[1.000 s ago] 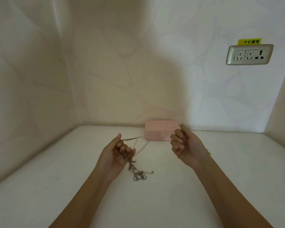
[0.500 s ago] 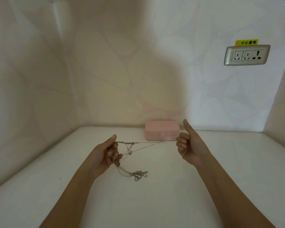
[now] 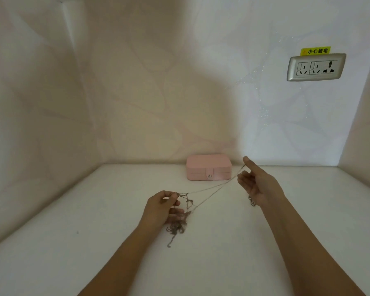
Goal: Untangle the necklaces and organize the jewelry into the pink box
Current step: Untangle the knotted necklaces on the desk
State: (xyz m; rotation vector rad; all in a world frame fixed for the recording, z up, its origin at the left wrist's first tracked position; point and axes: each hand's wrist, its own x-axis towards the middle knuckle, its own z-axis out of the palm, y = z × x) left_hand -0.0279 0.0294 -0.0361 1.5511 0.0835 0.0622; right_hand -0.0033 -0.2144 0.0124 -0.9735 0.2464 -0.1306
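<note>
A tangle of thin silver necklaces [image 3: 176, 228] hangs below my left hand [image 3: 163, 208], which pinches the chains near a knot. Two taut strands [image 3: 214, 189] run up and right to my right hand [image 3: 255, 183], which pinches their end between thumb and forefinger. A small piece of chain [image 3: 252, 201] dangles under my right palm. The pink box [image 3: 208, 167] sits shut with its snap clasp facing me, at the back of the white surface, between and beyond both hands.
The white surface [image 3: 94, 242] is bounded by walls at the left, back and right. A wall socket [image 3: 316, 67] with a yellow warning label sits high on the right of the back wall.
My right hand has moved right and slightly up, drawing the strands longer and tauter. My left hand has dropped lower, and the tangle now hangs beneath it.
</note>
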